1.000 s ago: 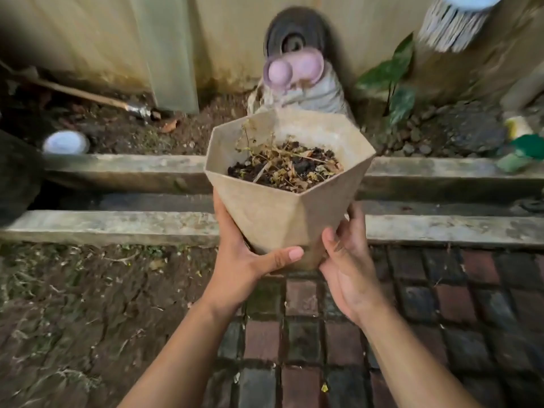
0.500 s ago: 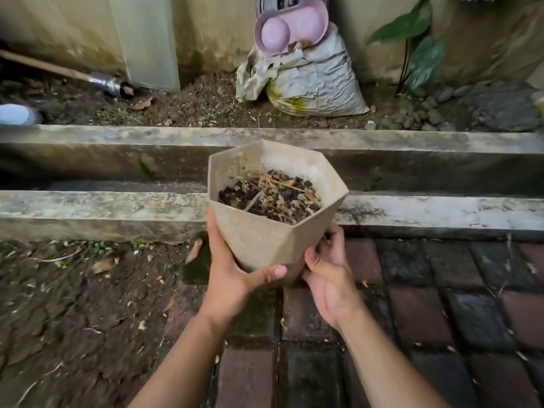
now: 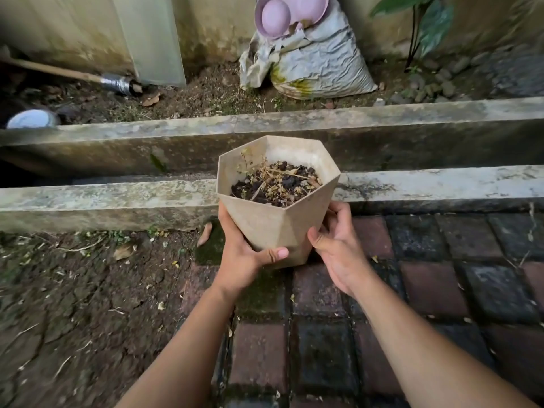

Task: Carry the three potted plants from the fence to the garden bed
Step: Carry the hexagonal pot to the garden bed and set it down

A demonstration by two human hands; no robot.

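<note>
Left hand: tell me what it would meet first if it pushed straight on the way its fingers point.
The left hand already cups the beige pot, so its wall comes first. Past that lies the near concrete curb, though depth is unclear.

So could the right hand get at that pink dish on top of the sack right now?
Probably not as things stand. The right hand is holding the pot together with the left hand, and the pink dish sits beyond both concrete ledges.

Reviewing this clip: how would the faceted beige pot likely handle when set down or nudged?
The pot narrows toward its base, so it probably tips easily. It holds soil, likely bottom-light yet fairly heavy. The left hand and right hand both cup it low, suggesting care.
</note>
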